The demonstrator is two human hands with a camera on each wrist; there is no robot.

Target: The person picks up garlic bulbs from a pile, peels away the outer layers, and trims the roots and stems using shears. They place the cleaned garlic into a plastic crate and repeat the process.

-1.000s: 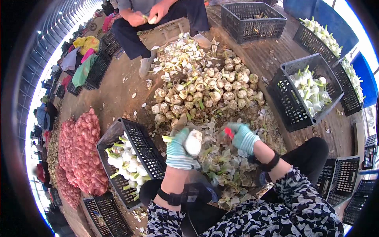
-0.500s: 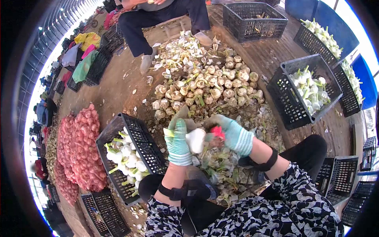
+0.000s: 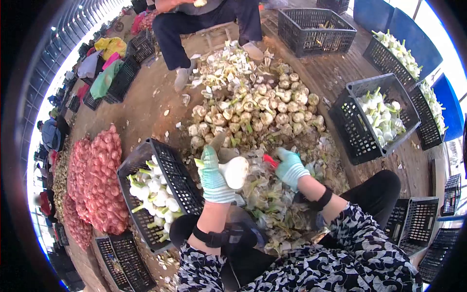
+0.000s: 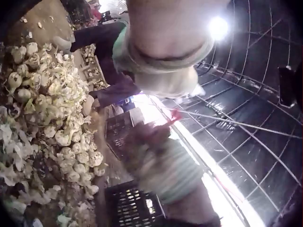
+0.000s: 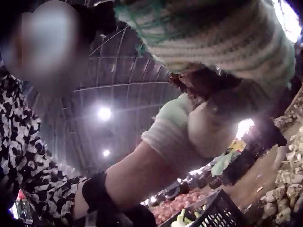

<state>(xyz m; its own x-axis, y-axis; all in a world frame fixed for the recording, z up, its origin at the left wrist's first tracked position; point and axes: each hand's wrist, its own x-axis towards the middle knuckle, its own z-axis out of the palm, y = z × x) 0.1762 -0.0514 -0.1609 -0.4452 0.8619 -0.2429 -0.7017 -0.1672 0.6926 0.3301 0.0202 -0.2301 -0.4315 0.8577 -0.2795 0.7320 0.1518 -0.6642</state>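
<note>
The head view looks forward and steeply down from above the person's lap, wide and rounded at its rim, with the floor [image 3: 146,104] reaching well beyond both hands. The left wrist view sits very close to the left hand [image 3: 214,177], turned askew, and faces past the right hand [image 3: 291,168] to the ribbed roof [image 4: 251,85]. The right wrist view sits close under the right hand and looks up across the left forearm [image 5: 135,177] to that roof. All three share the bulb heap [image 3: 265,109]; head and right wrist also share the red sacks [image 3: 102,180].
</note>
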